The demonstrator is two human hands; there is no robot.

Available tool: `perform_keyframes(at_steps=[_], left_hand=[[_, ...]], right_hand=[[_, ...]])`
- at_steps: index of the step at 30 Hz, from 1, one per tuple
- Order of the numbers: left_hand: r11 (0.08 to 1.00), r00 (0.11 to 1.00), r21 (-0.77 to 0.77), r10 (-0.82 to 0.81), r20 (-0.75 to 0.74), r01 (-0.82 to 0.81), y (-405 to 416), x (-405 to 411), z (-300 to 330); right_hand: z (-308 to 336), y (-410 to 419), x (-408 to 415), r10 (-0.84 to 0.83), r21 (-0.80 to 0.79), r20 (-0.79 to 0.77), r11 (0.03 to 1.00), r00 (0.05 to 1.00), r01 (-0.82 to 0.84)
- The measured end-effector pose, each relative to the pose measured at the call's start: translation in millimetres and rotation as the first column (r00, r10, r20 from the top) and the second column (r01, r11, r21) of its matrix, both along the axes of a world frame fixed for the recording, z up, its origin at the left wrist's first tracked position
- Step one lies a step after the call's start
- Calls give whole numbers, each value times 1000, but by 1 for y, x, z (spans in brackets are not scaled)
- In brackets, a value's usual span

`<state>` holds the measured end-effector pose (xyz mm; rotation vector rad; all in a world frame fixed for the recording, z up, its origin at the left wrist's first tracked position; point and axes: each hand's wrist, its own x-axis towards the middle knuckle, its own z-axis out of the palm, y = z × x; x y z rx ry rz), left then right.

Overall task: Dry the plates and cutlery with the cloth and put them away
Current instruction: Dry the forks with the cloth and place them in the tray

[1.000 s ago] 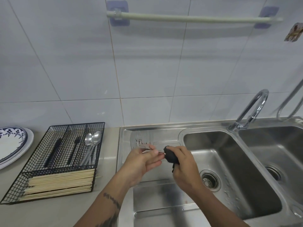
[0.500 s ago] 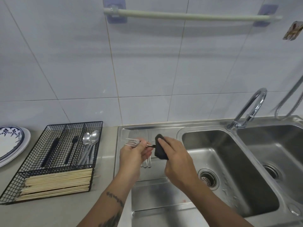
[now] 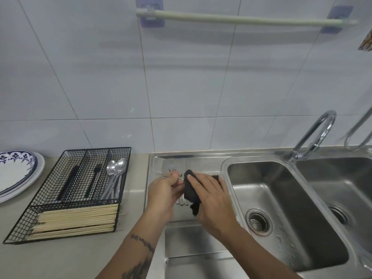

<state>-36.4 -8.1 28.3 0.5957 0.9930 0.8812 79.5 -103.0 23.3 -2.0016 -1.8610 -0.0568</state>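
Head view: left hand (image 3: pixel 164 191) pinches a thin steel fork (image 3: pixel 163 176) above the steel draining board (image 3: pixel 155 168); right hand (image 3: pixel 211 200) grips a dark crumpled cloth (image 3: pixel 190 193) around its handle.

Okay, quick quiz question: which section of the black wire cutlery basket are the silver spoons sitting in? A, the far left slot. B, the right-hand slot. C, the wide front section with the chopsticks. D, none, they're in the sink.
B: the spoons lie in the right-hand slot of the wire basket, bowls toward the wall, while the chopsticks fill the front section.
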Motion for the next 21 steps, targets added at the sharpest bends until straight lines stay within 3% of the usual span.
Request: perform_keyframes(at_steps=[4,9,15,21], left_hand=[[981,983,-61,181,-19,-182,15,-22,-15],[933,944,-145,324,-59,-329,47,-62,-26],[950,941,-116,261,-213,-290,90,-119,-21],[962,866,-10,242,-437,-274,148,-178,-8]], right_hand=[[1,6,13,-71,-62,31,995,997,73],[4,19,8,-31,-44,57,998,998,34],[2,43,-11,-41,-10,-181,999,983,40],[-7,61,-30,11,-38,-318,999,948,-24]])
